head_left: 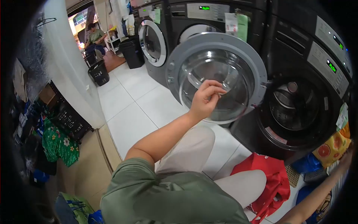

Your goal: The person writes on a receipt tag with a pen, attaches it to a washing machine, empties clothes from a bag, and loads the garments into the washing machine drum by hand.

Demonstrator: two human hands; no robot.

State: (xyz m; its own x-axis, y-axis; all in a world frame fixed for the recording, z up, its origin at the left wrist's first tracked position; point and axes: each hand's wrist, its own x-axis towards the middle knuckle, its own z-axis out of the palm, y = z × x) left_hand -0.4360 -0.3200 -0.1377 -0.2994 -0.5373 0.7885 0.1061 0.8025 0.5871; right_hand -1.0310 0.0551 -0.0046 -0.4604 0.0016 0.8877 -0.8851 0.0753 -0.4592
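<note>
My left hand (206, 98) is raised in front of the open round door (174, 80) of a black front-loading washing machine. Its fingers are curled together near the glass; I cannot make out whether anything small is between them. Behind the door hinge, the open drum (292, 102) looks dark, with no laundry visible in it. My right hand (347, 158) reaches to the far right edge, beside an orange and yellow packet with fruit pictures (331, 150). Its fingers are dim and cut off by the view. A red cloth bag (270, 168) lies on the floor by my knee.
More washers (153, 43) line the wall, with lit green displays. A blue packet (307, 164) and grey basket sit at lower right. Black baskets (99, 72) and a bin (131, 52) stand farther back. A person (96, 35) sits near the doorway. Green floral cloth (59, 142) hangs at left.
</note>
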